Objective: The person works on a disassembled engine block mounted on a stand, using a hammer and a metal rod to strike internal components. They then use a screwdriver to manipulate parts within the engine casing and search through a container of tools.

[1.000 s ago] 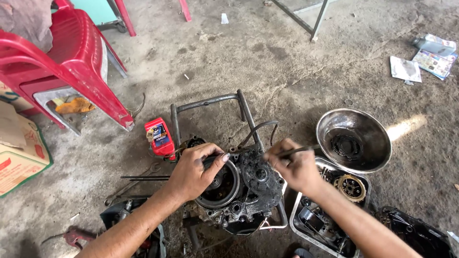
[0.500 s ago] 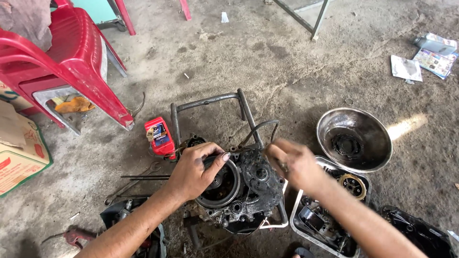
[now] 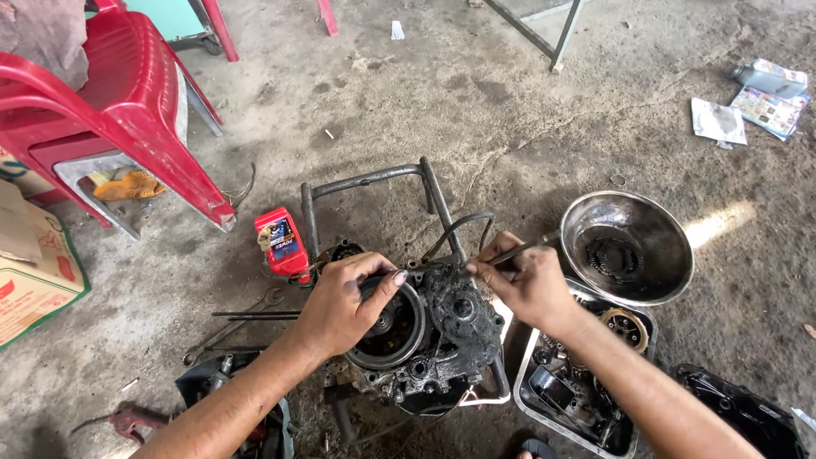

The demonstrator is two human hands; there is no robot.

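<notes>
Low in the middle of the frame a greasy black engine (image 3: 433,340) sits on a metal stand (image 3: 374,178) on the concrete floor (image 3: 476,110). The left hand (image 3: 344,302) lies curled over the engine's upper left edge, fingers closed on the rim beside the round drum (image 3: 393,327), thumb reaching right. The right hand (image 3: 523,280) sits just right of it, above the engine's top edge, pinching a thin rod (image 3: 531,246) that slants up toward the steel bowl (image 3: 627,246) at right. Below that bowl a metal tray (image 3: 578,382) holds oily parts. A small red bottle (image 3: 283,245) stands just left of the stand, near the left hand. A red chair (image 3: 110,110) fills the upper left, a cardboard box (image 3: 30,272) the left edge, and papers (image 3: 748,106) lie at upper right.
</notes>
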